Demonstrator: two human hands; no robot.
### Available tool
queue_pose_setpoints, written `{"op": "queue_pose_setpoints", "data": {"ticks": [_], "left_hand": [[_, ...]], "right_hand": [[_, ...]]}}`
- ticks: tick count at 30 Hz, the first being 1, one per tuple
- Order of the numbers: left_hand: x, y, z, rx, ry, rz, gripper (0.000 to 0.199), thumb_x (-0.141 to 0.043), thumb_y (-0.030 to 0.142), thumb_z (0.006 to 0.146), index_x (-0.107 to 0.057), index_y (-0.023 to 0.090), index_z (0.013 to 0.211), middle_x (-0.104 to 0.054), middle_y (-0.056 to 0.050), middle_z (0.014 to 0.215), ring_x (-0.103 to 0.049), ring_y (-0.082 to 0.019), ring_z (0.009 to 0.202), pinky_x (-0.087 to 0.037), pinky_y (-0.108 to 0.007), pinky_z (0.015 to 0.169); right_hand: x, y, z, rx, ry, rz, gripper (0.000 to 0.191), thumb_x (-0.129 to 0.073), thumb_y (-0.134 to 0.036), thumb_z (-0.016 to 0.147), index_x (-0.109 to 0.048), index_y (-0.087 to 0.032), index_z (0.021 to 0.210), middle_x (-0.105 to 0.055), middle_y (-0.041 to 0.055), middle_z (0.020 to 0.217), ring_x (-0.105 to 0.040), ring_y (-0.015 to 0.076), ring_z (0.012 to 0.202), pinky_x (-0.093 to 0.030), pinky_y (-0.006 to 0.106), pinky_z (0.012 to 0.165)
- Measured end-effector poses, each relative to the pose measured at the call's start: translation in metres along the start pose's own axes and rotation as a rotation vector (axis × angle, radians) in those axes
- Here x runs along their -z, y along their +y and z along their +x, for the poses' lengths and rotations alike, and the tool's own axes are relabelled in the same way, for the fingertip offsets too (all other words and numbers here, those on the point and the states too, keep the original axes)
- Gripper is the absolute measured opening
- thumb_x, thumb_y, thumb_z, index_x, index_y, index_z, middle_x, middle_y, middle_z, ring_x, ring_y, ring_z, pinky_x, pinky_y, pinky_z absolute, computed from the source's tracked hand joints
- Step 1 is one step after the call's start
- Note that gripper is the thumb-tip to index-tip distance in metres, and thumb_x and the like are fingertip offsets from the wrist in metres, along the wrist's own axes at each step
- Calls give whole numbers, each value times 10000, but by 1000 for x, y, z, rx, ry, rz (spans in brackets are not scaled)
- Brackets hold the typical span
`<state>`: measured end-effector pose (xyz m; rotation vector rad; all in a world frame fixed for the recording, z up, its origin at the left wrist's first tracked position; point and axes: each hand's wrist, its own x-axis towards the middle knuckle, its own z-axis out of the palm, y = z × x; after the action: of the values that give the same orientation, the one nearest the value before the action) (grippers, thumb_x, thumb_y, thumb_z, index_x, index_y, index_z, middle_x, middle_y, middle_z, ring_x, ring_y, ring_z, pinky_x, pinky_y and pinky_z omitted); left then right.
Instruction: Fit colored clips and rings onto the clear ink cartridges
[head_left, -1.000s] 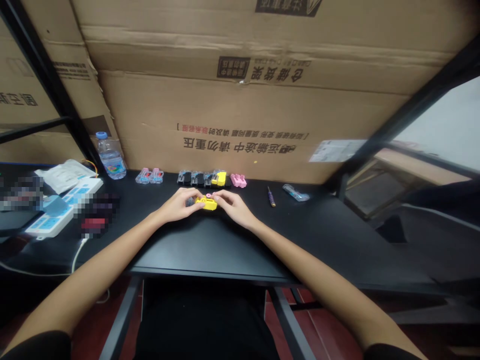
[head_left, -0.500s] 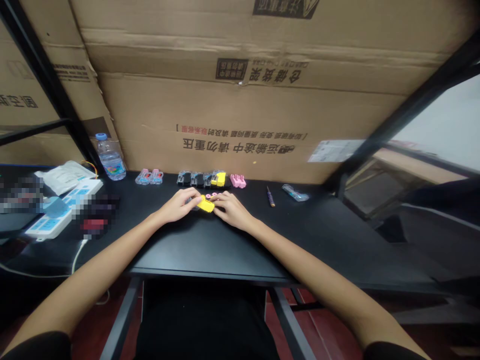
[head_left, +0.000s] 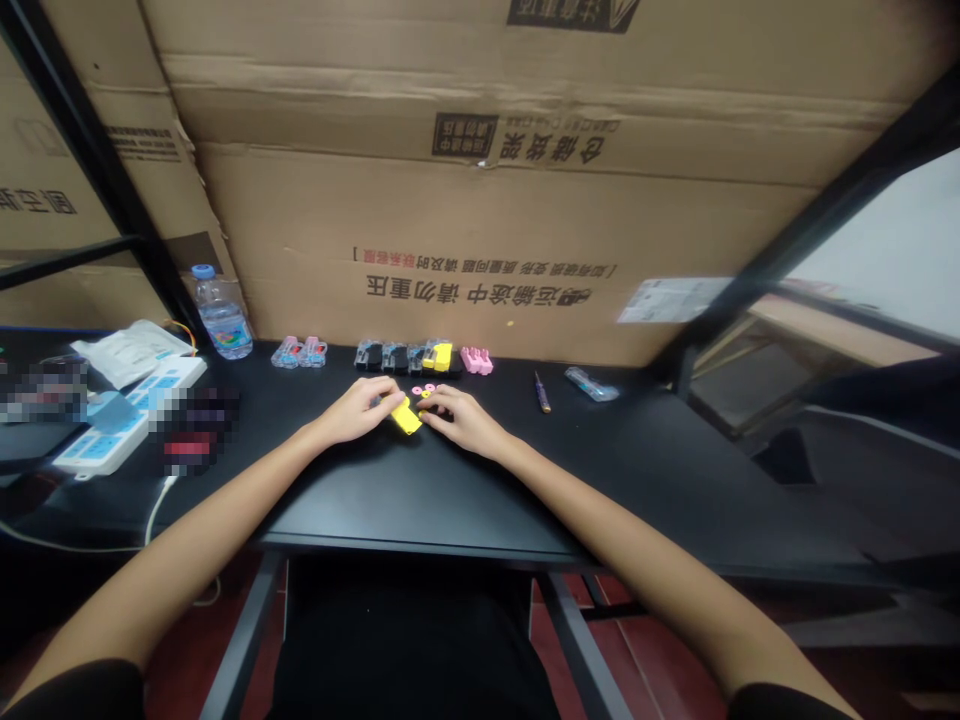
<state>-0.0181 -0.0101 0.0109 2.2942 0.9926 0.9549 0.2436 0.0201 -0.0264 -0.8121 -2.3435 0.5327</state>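
My left hand [head_left: 366, 408] is closed on a yellow plastic casing [head_left: 406, 417], which tilts down to the right just above the black tabletop. Beside it, my right hand [head_left: 465, 420] has thumb and fingers drawn together around a small yellow part [head_left: 422, 414], mostly hidden by the fingertips. The right fingers are apart from the casing. Just beyond the fingertips lie small pink rings [head_left: 417, 391] and a yellow ring [head_left: 426, 395].
Along the cardboard wall [head_left: 480, 220] stand clear-and-pink pieces [head_left: 300, 352], several black-and-clear pieces [head_left: 394, 357], a yellow piece [head_left: 439, 356] and a pink piece [head_left: 477, 360]. Rightward lie a screwdriver [head_left: 541, 393] and a clear part [head_left: 591, 384]. A bottle [head_left: 223, 315] and power strip [head_left: 127, 420] are left.
The yellow casing has tipped further down and turned in my left hand. My right fingers have come away from it, and a small yellow part now shows at their tips.
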Motion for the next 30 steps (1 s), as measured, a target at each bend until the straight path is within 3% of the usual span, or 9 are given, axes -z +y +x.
{"op": "queue_pose_setpoints", "data": {"ticks": [5,15,24,30], "left_hand": [[0,-1,0,5,-27,9,427,-491,498,1077,-677,193,843,-699,-44,883,-636,-199,839,-491,-349,817],[-5,-2,-2,0,-29,-18,355,-549,506,1058,-688,198,947,-702,-48,961,-643,-213,912,-490,-355,874],[-11,-4,-3,-25,-101,30,336,-501,499,1085,-660,210,1026,-690,-62,1055,-632,-228,994,-479,-375,947],[-10,-5,-4,-41,-88,59,320,-512,481,1086,-674,210,1034,-697,-61,1050,-633,-231,1004,-472,-380,949]], "right_hand": [[0,2,0,-17,-23,-40,191,-637,-297,1033,-784,-212,1120,-715,128,1153,-693,261,1055,-570,442,970],[11,2,-1,-151,-163,253,245,-761,-442,916,-737,-203,963,-726,29,891,-609,176,737,-518,315,703],[11,-6,0,-252,-13,400,375,-750,-555,906,-787,-189,979,-747,41,873,-639,194,737,-537,351,721],[9,-20,1,-275,152,485,396,-796,-580,870,-790,-202,989,-796,78,1048,-713,231,874,-593,418,878]]}}
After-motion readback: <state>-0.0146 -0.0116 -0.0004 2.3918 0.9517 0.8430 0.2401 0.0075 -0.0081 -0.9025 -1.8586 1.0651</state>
